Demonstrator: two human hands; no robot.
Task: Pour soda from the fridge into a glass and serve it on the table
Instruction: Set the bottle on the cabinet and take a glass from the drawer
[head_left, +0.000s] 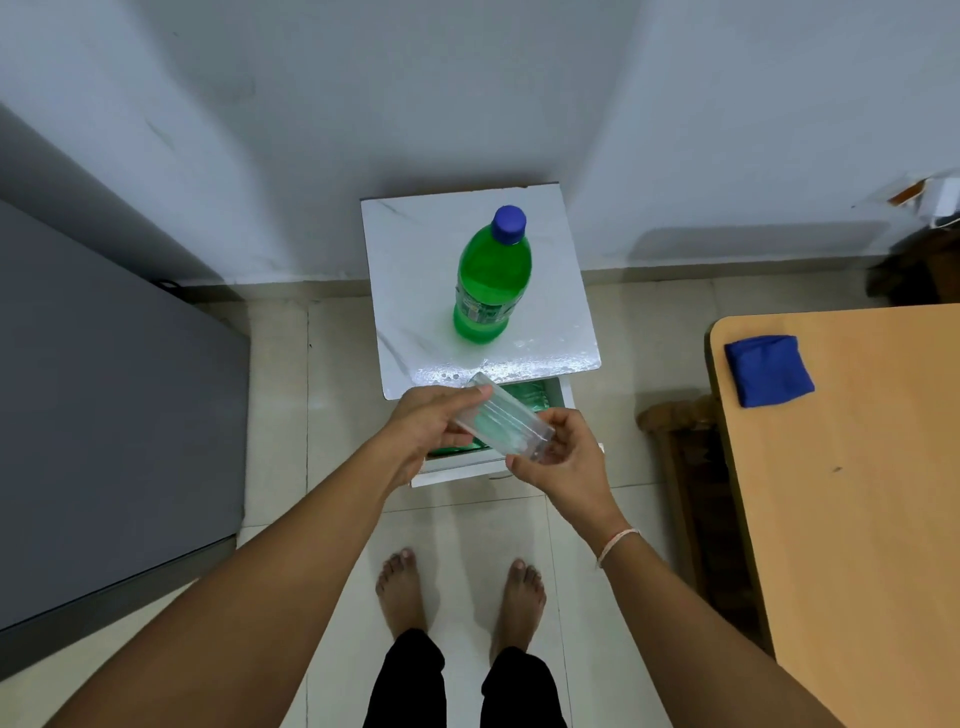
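A green soda bottle (488, 278) with a blue cap stands upright and closed on the small white stand (410, 249) by the wall. In front of the stand, over its pulled-out drawer (524, 395), I hold a clear empty glass (501, 423) tilted on its side. My left hand (428, 428) grips its near end and my right hand (558, 460) holds the other end from below. The wooden table (857, 467) is at the right.
A grey fridge (104, 415) stands shut at the left. A folded blue cloth (769, 376) lies on the table's near corner. A wooden chair (685, 467) sits between the stand and the table. Wet drops cover the stand's front edge. My bare feet are on the tiled floor.
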